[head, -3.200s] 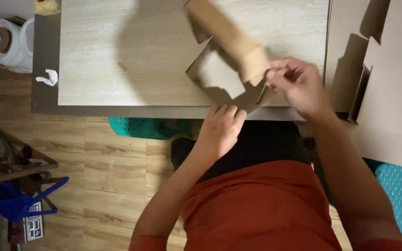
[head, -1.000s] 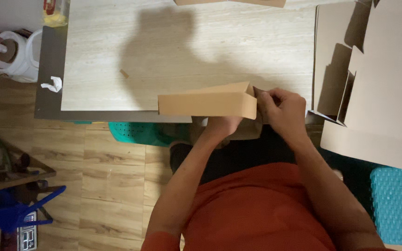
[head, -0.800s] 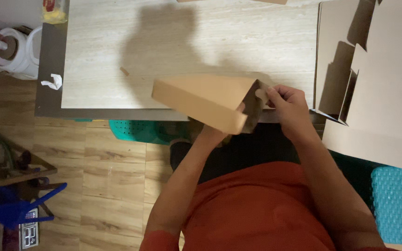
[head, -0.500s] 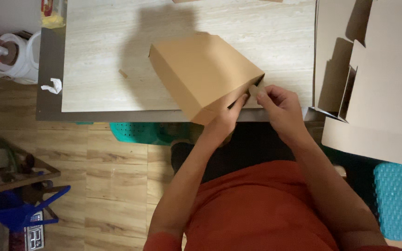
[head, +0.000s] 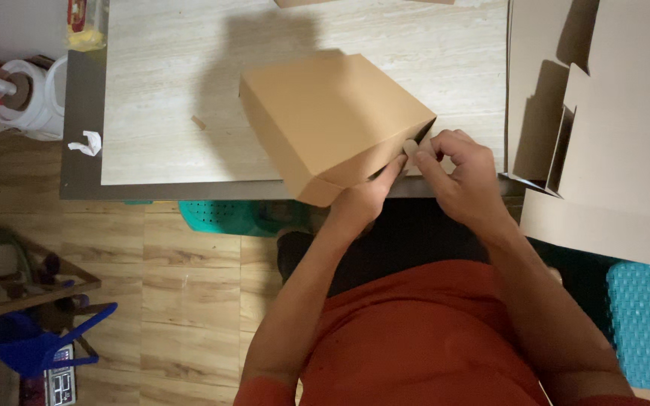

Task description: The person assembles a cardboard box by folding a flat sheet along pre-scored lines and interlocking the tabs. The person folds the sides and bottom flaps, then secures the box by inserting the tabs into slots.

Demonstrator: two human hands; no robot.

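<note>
A brown cardboard box [head: 332, 116] rests tilted on the near edge of a light wood-grain table [head: 159, 98]. My left hand [head: 366, 197] grips the box's near side from below. My right hand [head: 457, 177] pinches a small flap at the box's right corner, where a dark gap shows. Both hands touch the box.
Flat cardboard sheets [head: 611, 128] are stacked at the right. A tape roll [head: 20, 94] and a crumpled white scrap [head: 86, 143] lie at the left. A small brown scrap [head: 198, 122] sits on the table. A green basket [head: 227, 218] stands under the table; a blue stool [head: 31, 346] sits lower left.
The box went from a loose folded blank to a closed shape, then turned from edge-on to its broad face up. My hands stayed at its right corner.
</note>
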